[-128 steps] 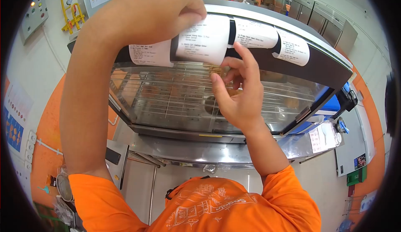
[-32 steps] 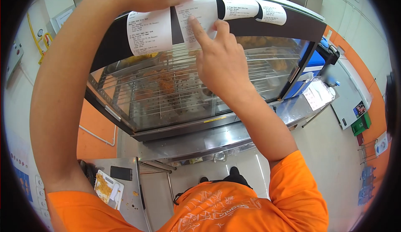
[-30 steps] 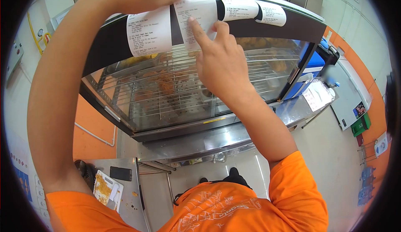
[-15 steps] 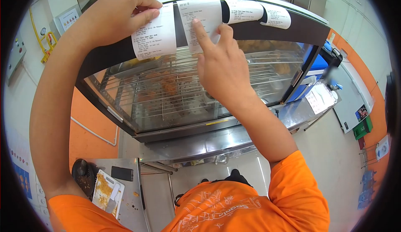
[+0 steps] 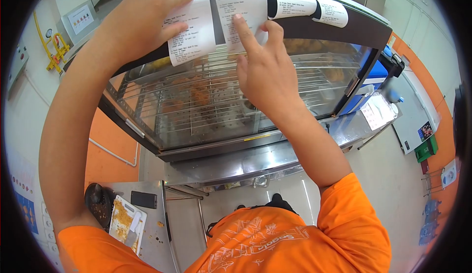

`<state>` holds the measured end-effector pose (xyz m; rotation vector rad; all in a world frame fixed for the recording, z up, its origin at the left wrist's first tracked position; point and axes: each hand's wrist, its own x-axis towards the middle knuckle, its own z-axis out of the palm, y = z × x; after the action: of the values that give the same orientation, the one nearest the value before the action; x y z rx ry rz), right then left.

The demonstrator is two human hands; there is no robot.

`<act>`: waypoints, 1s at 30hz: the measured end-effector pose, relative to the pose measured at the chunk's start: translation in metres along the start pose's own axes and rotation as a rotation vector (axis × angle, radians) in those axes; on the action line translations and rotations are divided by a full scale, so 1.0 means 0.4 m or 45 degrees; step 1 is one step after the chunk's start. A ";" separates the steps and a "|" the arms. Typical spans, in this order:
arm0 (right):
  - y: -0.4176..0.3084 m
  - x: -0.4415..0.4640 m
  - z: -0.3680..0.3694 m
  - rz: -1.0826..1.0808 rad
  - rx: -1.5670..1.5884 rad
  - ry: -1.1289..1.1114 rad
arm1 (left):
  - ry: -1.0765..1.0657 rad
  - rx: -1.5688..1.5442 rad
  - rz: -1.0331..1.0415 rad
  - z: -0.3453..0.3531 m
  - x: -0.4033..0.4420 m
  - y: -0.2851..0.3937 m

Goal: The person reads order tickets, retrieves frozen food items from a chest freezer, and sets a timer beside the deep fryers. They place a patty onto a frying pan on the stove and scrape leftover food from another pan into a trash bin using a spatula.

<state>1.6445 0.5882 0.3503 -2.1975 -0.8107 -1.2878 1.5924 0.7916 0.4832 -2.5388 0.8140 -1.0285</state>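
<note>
Several printed paper slips hang in a row along the dark top edge of a glass-fronted food cabinet [image 5: 236, 150]. My left hand [image 5: 132, 22] is at the leftmost slip [image 5: 196, 34], fingers over its upper left edge and thumb lower down, spread apart. With its index finger stretched out, my right hand [image 5: 270, 71] touches the second slip [image 5: 241, 2]; its other fingers are bent, and the thumb stands apart. Two shorter slips, a third one [image 5: 294, 5] and a fourth one [image 5: 330, 11], curl outward farther right. Wire racks with browned food show behind the glass.
A steel counter [image 5: 231, 162] runs below the cabinet. At lower left, a steel table [image 5: 157, 243] bears a crumb-covered white board [image 5: 125, 219], a dark phone-like slab [image 5: 143, 200] and a black pan. Blue containers and papers stand at right.
My left thumb has moved away from its fingertips, which pinched the leftmost slip earlier. My right index finger stays on the second slip. The view has shifted slightly.
</note>
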 end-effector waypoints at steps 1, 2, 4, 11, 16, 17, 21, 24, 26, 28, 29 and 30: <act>0.001 -0.002 -0.002 0.019 -0.003 -0.050 | 0.029 0.005 0.017 0.004 -0.004 0.000; 0.001 -0.006 -0.003 0.040 -0.006 -0.101 | 0.026 0.001 0.017 0.009 -0.008 -0.001; 0.002 -0.012 -0.002 0.041 -0.002 -0.103 | 0.074 0.035 0.047 0.018 -0.016 -0.003; 0.006 -0.026 0.003 0.033 0.000 -0.094 | 0.135 0.103 0.069 0.049 -0.036 -0.005; 0.006 -0.027 0.006 0.035 -0.004 -0.083 | 0.160 0.133 0.026 0.063 -0.047 0.000; 0.006 -0.027 0.006 0.036 -0.005 -0.080 | 0.163 0.131 0.029 0.066 -0.047 0.000; 0.012 -0.026 0.017 0.024 -0.010 -0.006 | 0.182 0.130 0.013 0.073 -0.051 0.001; 0.009 -0.027 0.014 0.025 -0.006 -0.022 | 0.191 0.142 0.020 0.074 -0.053 0.000; 0.009 -0.027 0.013 0.022 -0.004 -0.026 | 0.192 0.145 0.025 0.075 -0.054 0.000; 0.007 -0.027 0.011 0.031 0.005 -0.035 | 0.205 0.123 0.032 0.075 -0.055 0.000; 0.007 -0.026 0.010 0.039 0.015 -0.040 | 0.207 0.123 0.031 0.074 -0.054 -0.001; 0.007 -0.024 0.009 0.038 0.016 -0.041 | 0.204 0.132 0.041 0.074 -0.055 -0.002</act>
<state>1.6450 0.5861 0.3397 -2.2175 -0.7925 -1.2330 1.6008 0.8067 0.4508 -2.3730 0.8177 -1.2428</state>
